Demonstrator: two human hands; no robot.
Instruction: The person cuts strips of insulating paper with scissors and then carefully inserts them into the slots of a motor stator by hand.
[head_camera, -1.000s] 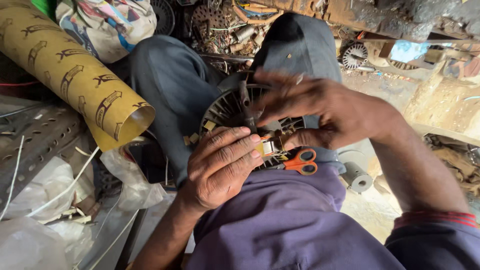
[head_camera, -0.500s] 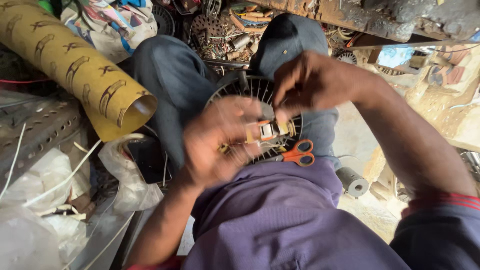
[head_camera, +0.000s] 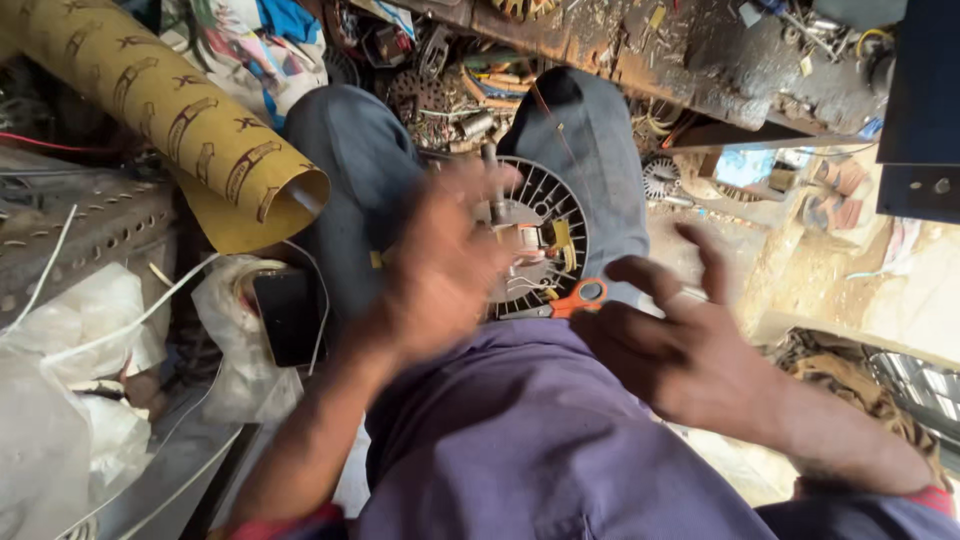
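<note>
Hands (head_camera: 440, 270) blurred over the round slotted grey metal motor stator (head_camera: 545, 215); my right (head_camera: 690, 345) hung open-fingered, empty. Left fingers' grip I couldn't tell. Regripping seemed next.

Purple shirt, grey trousers, bare hands, that's pretty much the whole outfit.

The shirt (head_camera: 520, 440) is a plain purple one, kinda loose, with soft folds across the front, and both cuffs have a red edge peeking out right at the bottom of the frame. The trousers (head_camera: 590, 150) are dark blue-grey, a bit creased at the knees. Forearms are bare, no gloves, no watch or rings that I can spot. The left hand (head_camera: 440, 270) is badly blurred so no detail there; the right hand (head_camera: 680, 350) is sharper, fingers (head_camera: 650, 275) bare with short nails.
</note>
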